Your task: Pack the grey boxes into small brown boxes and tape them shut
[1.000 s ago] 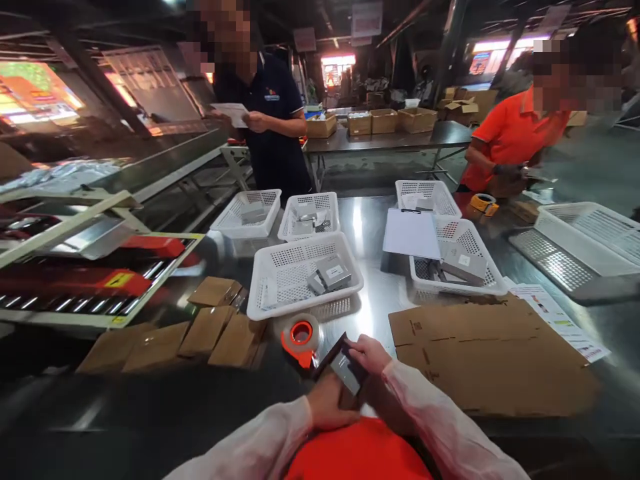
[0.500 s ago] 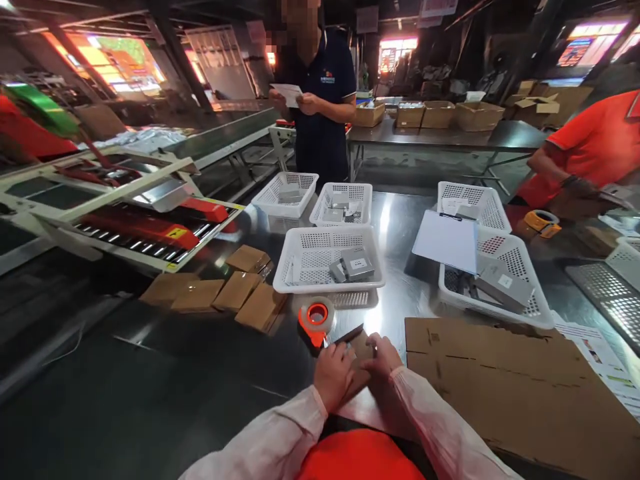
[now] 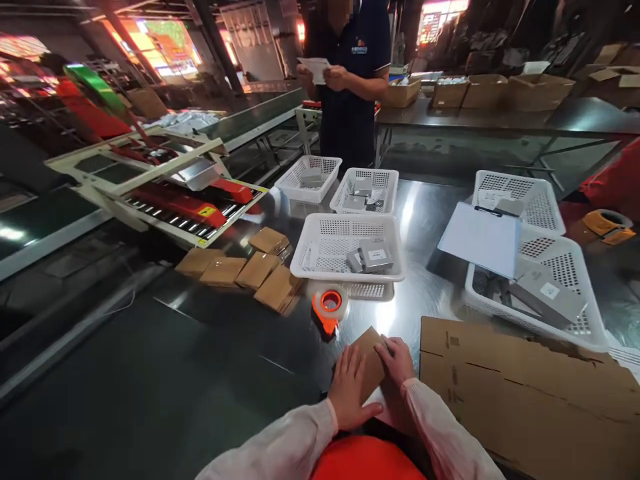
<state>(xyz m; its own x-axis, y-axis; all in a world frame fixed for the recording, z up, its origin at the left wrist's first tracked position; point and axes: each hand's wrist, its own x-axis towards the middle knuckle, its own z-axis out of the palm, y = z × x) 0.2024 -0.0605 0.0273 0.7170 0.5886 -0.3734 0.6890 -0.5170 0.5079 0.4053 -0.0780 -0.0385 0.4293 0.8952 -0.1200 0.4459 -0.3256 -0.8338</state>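
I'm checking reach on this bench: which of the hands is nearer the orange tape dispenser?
Left. The left hand lies on the small cardboard box, below the orange tape dispenser; the right hand sits farther right.

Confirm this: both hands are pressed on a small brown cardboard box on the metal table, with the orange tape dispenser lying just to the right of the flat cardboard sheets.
Not quite. The head view shows the left hand and right hand on the small cardboard box on the metal table, but the orange tape dispenser lies left of the flat cardboard sheets, not right of them.
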